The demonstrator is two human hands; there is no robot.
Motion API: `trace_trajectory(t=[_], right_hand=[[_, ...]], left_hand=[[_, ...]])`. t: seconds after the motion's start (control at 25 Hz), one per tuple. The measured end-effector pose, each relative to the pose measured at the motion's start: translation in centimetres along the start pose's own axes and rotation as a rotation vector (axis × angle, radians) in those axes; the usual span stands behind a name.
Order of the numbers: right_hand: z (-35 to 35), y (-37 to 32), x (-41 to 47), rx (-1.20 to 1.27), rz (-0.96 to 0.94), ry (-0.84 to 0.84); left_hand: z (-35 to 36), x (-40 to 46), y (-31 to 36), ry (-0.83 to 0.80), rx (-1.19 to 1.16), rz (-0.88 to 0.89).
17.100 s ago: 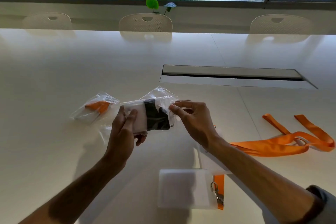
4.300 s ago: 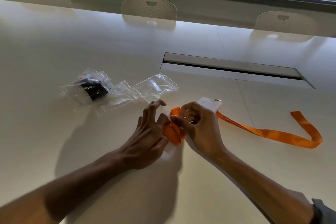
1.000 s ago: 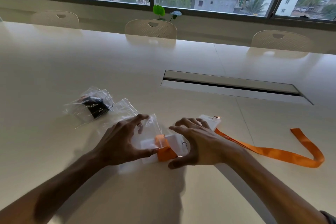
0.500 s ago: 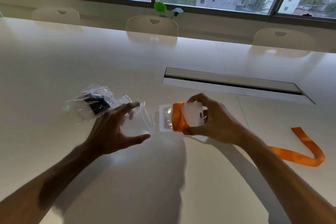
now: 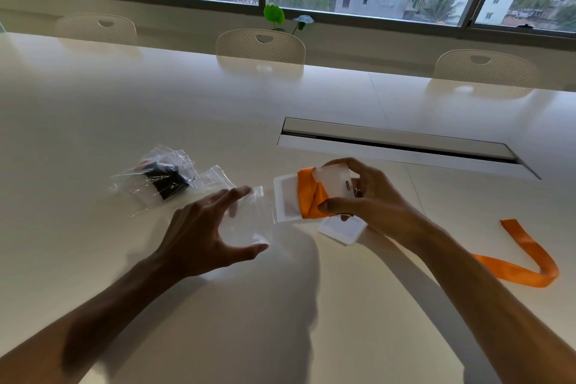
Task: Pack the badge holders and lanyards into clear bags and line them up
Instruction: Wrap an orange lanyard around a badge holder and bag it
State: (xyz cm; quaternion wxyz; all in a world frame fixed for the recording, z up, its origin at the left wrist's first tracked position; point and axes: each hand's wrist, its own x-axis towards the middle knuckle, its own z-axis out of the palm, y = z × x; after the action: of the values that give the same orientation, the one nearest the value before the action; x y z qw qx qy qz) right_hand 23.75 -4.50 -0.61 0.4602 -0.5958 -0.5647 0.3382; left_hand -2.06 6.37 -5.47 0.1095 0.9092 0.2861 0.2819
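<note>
Wide and pale, the desk (image 5: 93, 103) is stretching toward three chairs and a run of windows, with a long cable hatch (image 5: 402, 146) set into its top as our landmark. Just in front of the hatch's left end, the right hand (image 5: 371, 199) is hovering above the desk, its fingers (image 5: 335, 205) closed around a badge holder (image 5: 288, 201) with an orange lanyard (image 5: 308, 193) wound about its middle. A small metal clip is showing by the knuckles. Directly under that hand, a second badge holder (image 5: 341, 229) is lying flat on the desk. Further left of the hatch, the left hand (image 5: 205, 234) is spreading its fingers (image 5: 237, 195) wide over an empty clear bag (image 5: 249, 221); thumb and fingertips are touching the film, though whether they are actually pinching it is impossible to tell. Left again, well out from the hatch, a packed bag (image 5: 159, 181) with something dark inside is resting on the desk, more clear plastic lying crumpled against it. Back on the near side of the hatch's right end, a loose orange lanyard (image 5: 526, 256) is curling across the desk and running in behind the right forearm.
</note>
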Motion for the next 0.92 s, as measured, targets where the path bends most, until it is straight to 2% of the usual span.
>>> trace_trajectory(t=[0.28, 0.56, 0.72, 0.92], right_hand=[[1.2, 0.9, 0.0, 0.04, -0.001, -0.176], [3.6, 1.6, -0.4, 0.07, 0.031, -0.227], [5.1, 2.1, -0.8, -0.048, 0.001, -0.176], [7.0, 2.2, -1.3, 0.058, 0.12, -0.031]], left_hand=[[0.5, -0.2, 1.0, 0.004, -0.022, 0.026], [1.4, -0.5, 2.1, 0.018, -0.03, 0.077], [1.9, -0.7, 2.5, -0.02, -0.032, 0.051], [2.0, -0.6, 2.7, -0.06, -0.047, -0.014]])
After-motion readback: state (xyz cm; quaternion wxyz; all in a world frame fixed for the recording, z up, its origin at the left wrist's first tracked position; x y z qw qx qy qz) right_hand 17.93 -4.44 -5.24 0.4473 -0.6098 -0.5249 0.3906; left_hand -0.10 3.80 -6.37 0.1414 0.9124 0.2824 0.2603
